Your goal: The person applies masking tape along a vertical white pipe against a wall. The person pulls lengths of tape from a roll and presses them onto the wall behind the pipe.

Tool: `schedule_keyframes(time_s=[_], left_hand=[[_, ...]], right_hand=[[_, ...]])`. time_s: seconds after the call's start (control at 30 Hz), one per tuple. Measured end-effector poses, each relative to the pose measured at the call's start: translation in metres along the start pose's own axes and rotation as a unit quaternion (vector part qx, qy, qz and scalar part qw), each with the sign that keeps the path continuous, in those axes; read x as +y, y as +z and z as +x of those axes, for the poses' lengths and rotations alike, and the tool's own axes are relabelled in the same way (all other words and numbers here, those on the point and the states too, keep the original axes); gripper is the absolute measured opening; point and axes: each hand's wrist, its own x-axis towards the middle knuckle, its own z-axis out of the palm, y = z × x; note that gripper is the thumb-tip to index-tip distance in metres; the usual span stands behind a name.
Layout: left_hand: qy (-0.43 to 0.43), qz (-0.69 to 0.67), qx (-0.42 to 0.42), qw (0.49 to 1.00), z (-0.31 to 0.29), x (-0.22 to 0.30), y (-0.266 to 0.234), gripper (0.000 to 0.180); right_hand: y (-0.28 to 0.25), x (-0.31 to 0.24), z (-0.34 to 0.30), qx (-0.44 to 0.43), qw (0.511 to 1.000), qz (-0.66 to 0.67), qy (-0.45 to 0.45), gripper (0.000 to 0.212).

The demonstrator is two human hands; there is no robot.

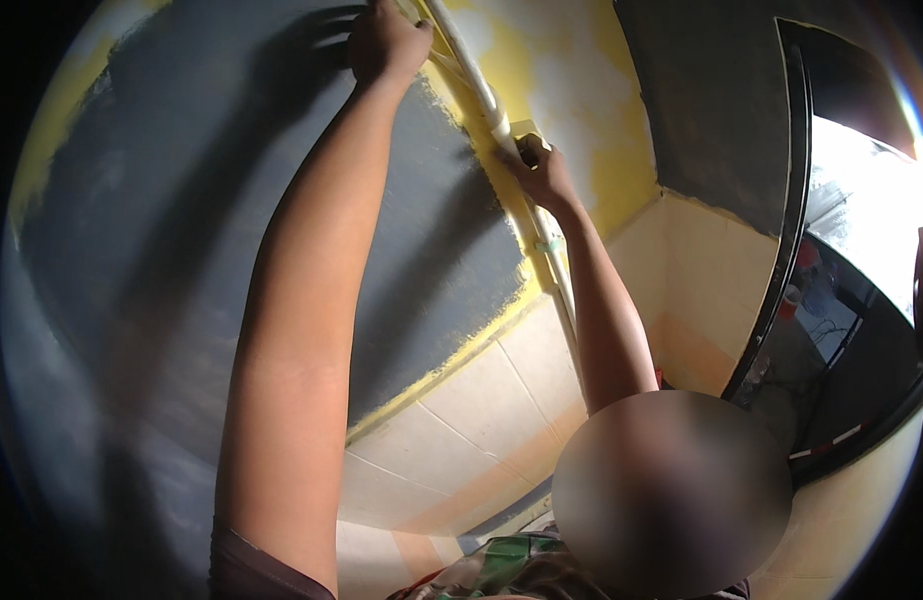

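Note:
A white pipe (486,100) runs down a wall painted grey (211,200) and yellow (591,110). My left hand (386,42) reaches up at the top of the view, its fingers curled around the pipe's upper part. My right hand is out of sight. Lower on the pipe, at a joint, another person's hand (541,172) grips it; that thinner arm leads down to the person below me at the bottom right. A small pale green band (548,244) wraps the pipe just under that hand.
Cream tiles (481,400) cover the wall below the paint. A dark curved door frame (781,250) stands at the right, with bright daylight and a few objects beyond it. The other person, in a green patterned shirt (501,570), is close beneath me.

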Motion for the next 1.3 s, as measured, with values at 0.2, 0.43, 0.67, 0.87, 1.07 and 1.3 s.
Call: schedule_keyframes(time_s=[0.2,0.43,0.67,0.87,1.07,1.3], left_hand=[[0.021,0.116,-0.052,0.992,0.025,-0.006,-0.004,0.025],[0.051,0.163,0.065,0.983,0.086,-0.041,-0.074,0.035],[0.208,0.244,0.217,0.922,0.176,-0.159,-0.162,0.022],[-0.096,-0.091,-0.231,0.964,0.134,-0.124,-0.231,0.04],[0.069,0.02,-0.219,0.973,0.138,-0.086,-0.207,0.061],[0.027,-0.08,-0.056,0.995,0.194,-0.018,-0.019,0.04]], right_hand=[[-0.004,-0.002,0.002,-0.019,0.999,-0.029,0.015,0.046],[-0.001,-0.006,-0.002,-0.009,1.0,-0.016,-0.005,0.042],[0.01,-0.007,0.0,-0.015,1.0,0.011,-0.008,0.045],[-0.004,-0.001,0.001,-0.005,1.0,-0.012,-0.002,0.045],[0.009,-0.006,-0.002,0.023,1.0,-0.011,0.008,0.042],[-0.002,0.026,0.008,0.054,0.995,-0.057,-0.065,0.034]])
